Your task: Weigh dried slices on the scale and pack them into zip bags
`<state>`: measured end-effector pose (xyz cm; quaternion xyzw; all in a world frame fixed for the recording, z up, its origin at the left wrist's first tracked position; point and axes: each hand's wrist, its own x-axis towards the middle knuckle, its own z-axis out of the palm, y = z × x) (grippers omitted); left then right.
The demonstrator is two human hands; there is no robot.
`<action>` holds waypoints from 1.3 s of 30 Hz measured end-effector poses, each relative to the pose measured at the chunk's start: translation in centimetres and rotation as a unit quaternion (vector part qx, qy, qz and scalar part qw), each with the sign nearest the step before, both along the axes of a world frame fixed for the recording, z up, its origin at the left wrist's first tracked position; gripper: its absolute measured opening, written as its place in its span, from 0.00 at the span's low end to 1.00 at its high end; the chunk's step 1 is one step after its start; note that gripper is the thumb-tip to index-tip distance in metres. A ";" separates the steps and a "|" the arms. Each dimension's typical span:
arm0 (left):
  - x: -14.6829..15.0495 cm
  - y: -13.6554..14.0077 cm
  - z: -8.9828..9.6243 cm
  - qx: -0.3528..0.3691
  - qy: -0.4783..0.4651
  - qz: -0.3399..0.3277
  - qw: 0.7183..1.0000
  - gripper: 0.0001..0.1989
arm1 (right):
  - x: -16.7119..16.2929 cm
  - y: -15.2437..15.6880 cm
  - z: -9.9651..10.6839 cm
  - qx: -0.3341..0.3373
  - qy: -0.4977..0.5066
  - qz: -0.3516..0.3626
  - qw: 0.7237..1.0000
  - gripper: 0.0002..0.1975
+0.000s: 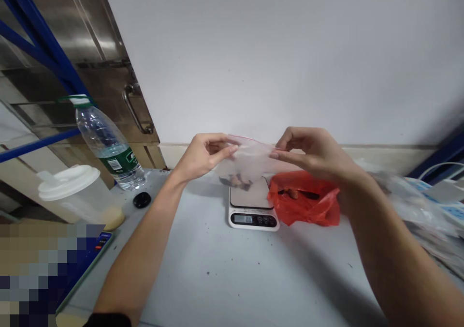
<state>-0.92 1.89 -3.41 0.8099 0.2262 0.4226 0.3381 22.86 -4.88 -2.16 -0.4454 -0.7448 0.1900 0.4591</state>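
Observation:
A clear zip-lock bag [250, 161] with a red strip along its top hangs between my two hands. Small brown pieces lie at its bottom; I cannot make out their kind. My left hand [208, 154] pinches the bag's upper left corner, and my right hand [302, 148] pinches the upper right. Just below the bag is a white digital kitchen scale [253, 215], its lit display at the front. Right of the scale, under my right hand, sits an open red plastic bag [304, 213] with dark brown pieces inside.
At the left stand a partly filled water bottle [108, 145], a lidded plastic cup [79, 196] and a black cap [142, 200]. A device with a screen [87, 264] lies at the front left. Clear plastic bags [416, 206] and a power strip [453, 211] are at the right. A white wall [290, 51] rises behind.

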 end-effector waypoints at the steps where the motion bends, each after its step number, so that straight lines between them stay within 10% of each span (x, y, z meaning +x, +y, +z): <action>1: 0.0 -0.1 0.1 -0.007 0.002 -0.002 1.000 0.10 | 0.0 0.0 0.0 0.008 0.004 -0.009 1.000 0.22; 10: 0.6 -0.2 -0.2 -0.023 -0.019 0.058 0.998 0.13 | 0.2 -0.2 0.2 0.007 0.064 -0.033 0.997 0.24; 29: 0.3 -0.2 -0.3 -0.096 0.034 -0.029 0.994 0.20 | 2.0 0.1 0.2 0.000 0.055 -0.055 0.997 0.25; 39: 0.3 -0.7 0.2 0.006 0.079 0.004 0.997 0.11 | 1.7 0.3 -0.2 -0.060 0.010 0.013 0.998 0.23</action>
